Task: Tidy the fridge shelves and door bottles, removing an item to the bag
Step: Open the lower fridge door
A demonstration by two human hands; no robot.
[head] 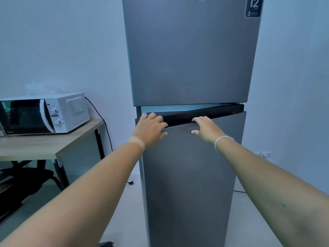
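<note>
A tall grey two-door fridge (190, 86) stands upright against the pale wall, its long axis vertical and its front facing the camera. The upper door (188, 50) is closed. The lower door (192, 175) is ajar: its dark top edge angles out from the fridge body at the left, leaving a wedge-shaped gap that narrows to nothing at the right.

Both hands are on that top edge. The left hand (150, 130) curls over its left end, fingers hooked behind the lip and thumb pressed on the door face. The right hand (204, 129) grips the edge near its middle the same way, with a thin white band (222, 142) on the wrist.

The fridge's top and foot are cut off by the frame, and nothing of its shelves or door bottles shows through the gap. No bag can be made out.

Left of the fridge, a white microwave (44, 114) sits on a wooden tabletop (44, 147). A dark sticker (253, 7) on the upper door's right corner reads "12"; its smaller print is illegible.
</note>
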